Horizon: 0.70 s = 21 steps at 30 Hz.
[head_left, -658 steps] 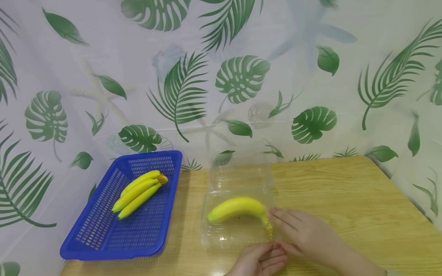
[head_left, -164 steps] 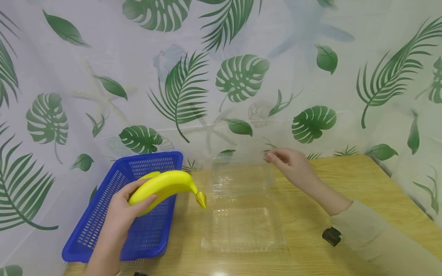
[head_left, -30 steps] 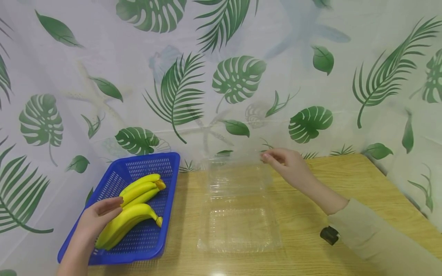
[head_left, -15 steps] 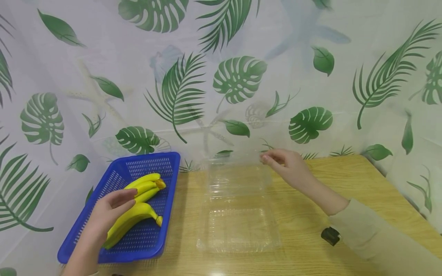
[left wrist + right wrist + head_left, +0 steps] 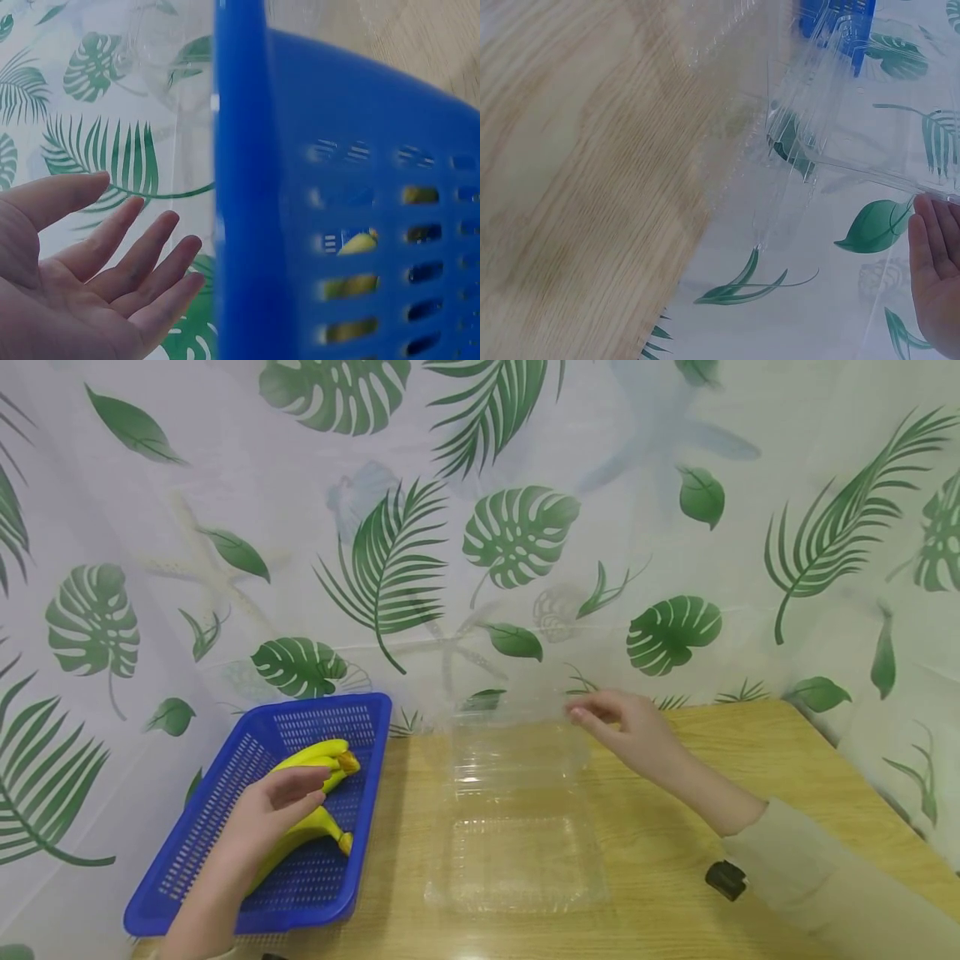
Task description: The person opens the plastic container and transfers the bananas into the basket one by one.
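Observation:
My left hand [image 5: 273,814] hovers over the blue plastic basket [image 5: 367,827], palm turned inward. Its loosely bent fingers hold nothing, as the left wrist view also shows. Beneath it lie yellow bananas: a bunch [image 5: 330,752] at the back and more bananas [image 5: 318,822] in front, partly hidden by the hand. My right hand [image 5: 630,735] is at the right edge of the raised lid of a clear plastic clamshell box [image 5: 517,868]. In the right wrist view, its fairly straight fingers [image 5: 934,232] touch the lid's edge; the thumb is out of sight there. No bananas lie in the box.
The wooden table [image 5: 675,893] runs up to a leaf-patterned sheet [image 5: 480,527] hung behind and at both sides. The basket stands left of the box, with a strip of table between them. A black clip-like piece [image 5: 726,880] sits by the right sleeve.
Earlier my left hand held bananas over the basket; now these lie in it. Over the last second that hand has drifted right and away from them. The right hand and lid shift only slightly.

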{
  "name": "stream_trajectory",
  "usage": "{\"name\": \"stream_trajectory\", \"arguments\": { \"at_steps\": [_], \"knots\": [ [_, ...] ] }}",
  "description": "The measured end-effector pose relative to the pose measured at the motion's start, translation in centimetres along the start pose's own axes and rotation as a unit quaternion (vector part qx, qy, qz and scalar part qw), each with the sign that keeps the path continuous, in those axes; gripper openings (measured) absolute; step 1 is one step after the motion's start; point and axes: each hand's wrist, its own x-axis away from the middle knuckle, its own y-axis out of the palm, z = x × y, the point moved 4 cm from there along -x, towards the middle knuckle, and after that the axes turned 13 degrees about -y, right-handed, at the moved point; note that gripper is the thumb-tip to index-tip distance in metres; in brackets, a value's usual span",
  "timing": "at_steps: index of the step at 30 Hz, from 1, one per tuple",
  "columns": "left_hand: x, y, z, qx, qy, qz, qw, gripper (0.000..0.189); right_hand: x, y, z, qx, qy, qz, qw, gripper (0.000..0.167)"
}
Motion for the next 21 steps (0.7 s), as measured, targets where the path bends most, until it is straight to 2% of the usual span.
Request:
{"name": "stream_trajectory", "arguments": {
  "at_steps": [11, 17, 21],
  "knots": [
    [0.2, 1.3, 1.3, -0.001, 0.057, -0.005, 0.9984, 0.040, 0.4, -0.1, -0.5, 0.008, -0.026, -0.006, 0.9996, 0.022],
    [0.5, 1.8, 1.9, -0.016, 0.055, -0.011, 0.9983, 0.039, 0.8, -0.2, -1.0, 0.013, -0.049, -0.009, 0.9986, 0.019],
    [0.5, 2.1, 2.2, -0.021, 0.062, -0.015, 0.9977, 0.039, 1.2, -0.2, -1.3, 0.033, -0.081, -0.014, 0.9961, 0.018]
  ]
}}
